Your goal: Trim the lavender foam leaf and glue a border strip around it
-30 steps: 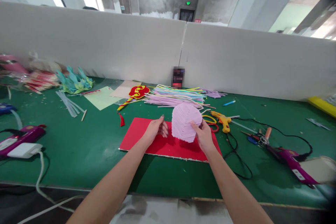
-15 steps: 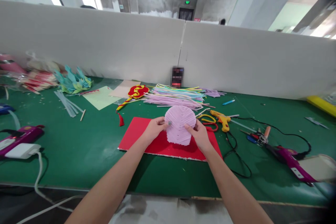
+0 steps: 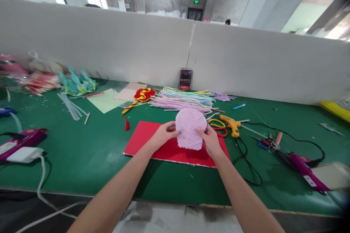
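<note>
I hold a round pink piece woven from straws (image 3: 190, 127) upright above a red sheet (image 3: 142, 136) on the green table (image 3: 82, 153). My left hand (image 3: 164, 135) pinches its left edge, thumb on the front. My right hand (image 3: 211, 140) grips its lower right edge, fingers curled round it. The piece faces me and shows a herringbone pattern. Behind it lies a pile of pastel straws (image 3: 186, 100).
A yellow glue gun (image 3: 231, 123) with a black cable lies right of the sheet, then scissors (image 3: 266, 145) and a purple tool (image 3: 303, 167). A red and yellow ornament (image 3: 142, 96), pale paper sheets (image 3: 105, 101), teal shapes (image 3: 76, 83), another purple tool (image 3: 22, 142). White partition (image 3: 109, 43) behind.
A second ago only my right hand held the pink piece, turned edgewise. My left hand has taken its left edge and the piece has turned to face me.
</note>
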Demonstrator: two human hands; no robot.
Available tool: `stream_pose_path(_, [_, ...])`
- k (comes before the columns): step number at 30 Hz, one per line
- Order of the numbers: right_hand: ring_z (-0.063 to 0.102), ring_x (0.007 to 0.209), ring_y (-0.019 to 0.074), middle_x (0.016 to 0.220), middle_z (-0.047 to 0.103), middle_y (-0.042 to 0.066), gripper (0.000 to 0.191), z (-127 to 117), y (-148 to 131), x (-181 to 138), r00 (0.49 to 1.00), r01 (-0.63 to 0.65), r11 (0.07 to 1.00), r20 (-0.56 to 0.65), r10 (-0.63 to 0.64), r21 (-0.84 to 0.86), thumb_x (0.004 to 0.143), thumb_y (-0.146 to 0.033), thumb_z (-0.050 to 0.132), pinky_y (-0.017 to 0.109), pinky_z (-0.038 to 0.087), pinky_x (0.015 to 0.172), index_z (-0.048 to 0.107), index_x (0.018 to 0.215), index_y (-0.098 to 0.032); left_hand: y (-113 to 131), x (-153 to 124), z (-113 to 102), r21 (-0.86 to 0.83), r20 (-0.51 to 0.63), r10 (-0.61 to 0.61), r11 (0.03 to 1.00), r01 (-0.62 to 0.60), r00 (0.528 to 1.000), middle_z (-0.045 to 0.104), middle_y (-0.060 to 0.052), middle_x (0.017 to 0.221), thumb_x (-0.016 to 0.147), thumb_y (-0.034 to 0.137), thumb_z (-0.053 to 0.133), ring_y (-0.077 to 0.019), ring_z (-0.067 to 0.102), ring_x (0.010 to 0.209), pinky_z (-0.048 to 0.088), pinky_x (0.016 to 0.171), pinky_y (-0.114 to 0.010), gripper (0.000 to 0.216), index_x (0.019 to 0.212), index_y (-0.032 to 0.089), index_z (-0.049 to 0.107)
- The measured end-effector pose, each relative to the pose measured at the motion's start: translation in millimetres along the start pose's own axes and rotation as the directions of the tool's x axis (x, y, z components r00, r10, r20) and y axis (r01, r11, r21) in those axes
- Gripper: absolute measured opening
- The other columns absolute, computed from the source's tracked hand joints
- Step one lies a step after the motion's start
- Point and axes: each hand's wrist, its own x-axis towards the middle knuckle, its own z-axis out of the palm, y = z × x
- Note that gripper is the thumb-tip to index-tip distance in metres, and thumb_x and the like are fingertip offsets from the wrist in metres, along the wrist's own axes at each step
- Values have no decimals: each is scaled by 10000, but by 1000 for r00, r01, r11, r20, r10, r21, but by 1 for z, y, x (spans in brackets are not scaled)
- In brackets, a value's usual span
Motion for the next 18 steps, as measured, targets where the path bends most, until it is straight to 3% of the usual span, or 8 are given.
stream_pose_path(8, [610,1012,238,1060,685,55,385,5,-4,-3,998,-60,997,30,59,44,668,-332,738,407,468,911,621,1013,-207,-2,0,-1,-68,-13,-27,997,26,1000,694,-32,785,610,298,768,-149,625,708,481,681,-263,332,883,152,648])
stream_pose_path(15, [586,1052,237,1118,661,60,471,4,-4,-1,1000,-23,999,-9,23,34,664,-346,739,391,467,912,596,1089,-204,-3,-2,2,-124,5,-52,991,52,999,684,-70,955,643,356,741,-181,637,815,489,711,-282,436,1020,165,635])
stream_pose_path(18, [595,1031,238,1115,659,63,467,3,-2,-1,1000,-13,1000,-11,13,14,678,-369,725,380,484,879,592,1095,-207,-5,-2,5,-134,30,-58,989,61,998,702,-74,887,615,297,770,-193,642,774,484,681,-281,482,1054,149,635])
